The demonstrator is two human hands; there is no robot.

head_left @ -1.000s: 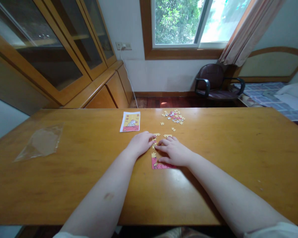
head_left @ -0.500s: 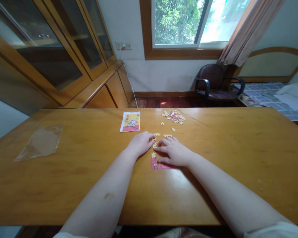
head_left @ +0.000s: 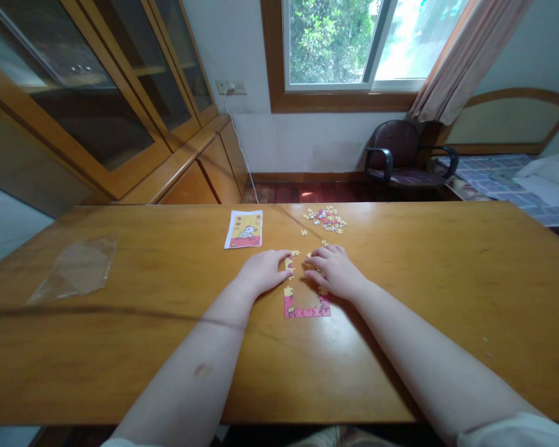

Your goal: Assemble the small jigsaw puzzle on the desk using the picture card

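Observation:
A small jigsaw frame (head_left: 306,307), red along its bottom edge and yellow up its sides, lies on the wooden table (head_left: 168,347). My left hand (head_left: 263,271) rests flat beside the frame's left side, its fingers stretched toward the yellow edge pieces (head_left: 289,261). My right hand (head_left: 338,271) lies over the frame's upper right corner, fingers curled down onto pieces there; what is under them is hidden. A pile of loose pieces (head_left: 327,219) sits farther back, with a few strays (head_left: 304,233) between it and my hands.
A reference picture card (head_left: 245,228) lies left of the loose pieces. A crumpled clear plastic bag (head_left: 77,268) sits far left on the table. Behind the table stand wooden glass-door cabinets (head_left: 97,105), a dark armchair (head_left: 403,158) under the window, and a bed (head_left: 522,186).
My right hand has moved up and right off the frame's lower part, uncovering the red bottom edge and the open middle. My left hand has barely shifted.

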